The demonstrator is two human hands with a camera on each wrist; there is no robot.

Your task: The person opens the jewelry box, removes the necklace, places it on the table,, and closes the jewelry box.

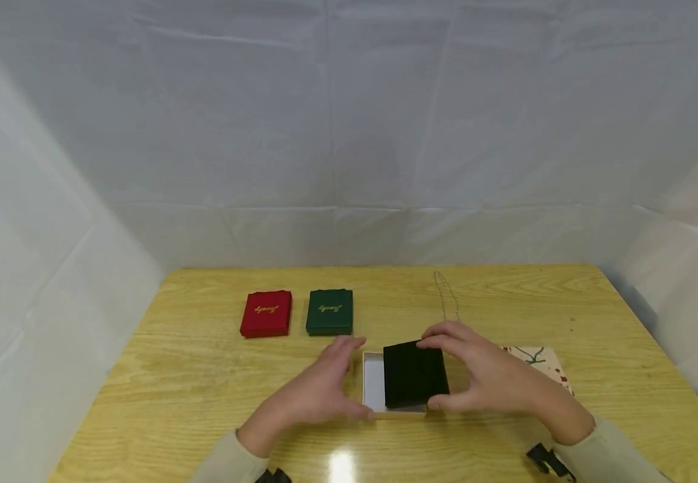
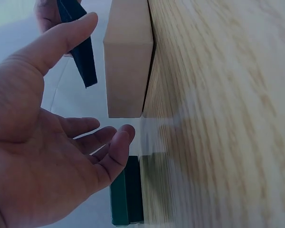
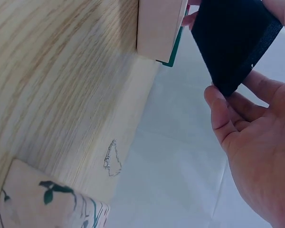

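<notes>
My right hand (image 1: 487, 376) grips a black square box insert (image 1: 415, 374) by its edges, thumb at the near side and fingers at the far side. The insert is raised above an open cardboard box base (image 1: 374, 382) with a white inside, covering its right part in the head view. My left hand (image 1: 318, 389) is at the box's left side, thumb and fingers spread apart, holding nothing. In the left wrist view a gap shows between the left fingers and the box wall (image 2: 128, 78). A patterned lid (image 1: 542, 362) lies partly behind the right hand.
A thin chain necklace (image 1: 443, 295) lies behind the right hand. Red (image 1: 267, 314) and green (image 1: 330, 312) jewelry boxes with gold lettering stand at the back left. The wooden table (image 1: 192, 389) ends at a white cloth backdrop (image 1: 349, 134).
</notes>
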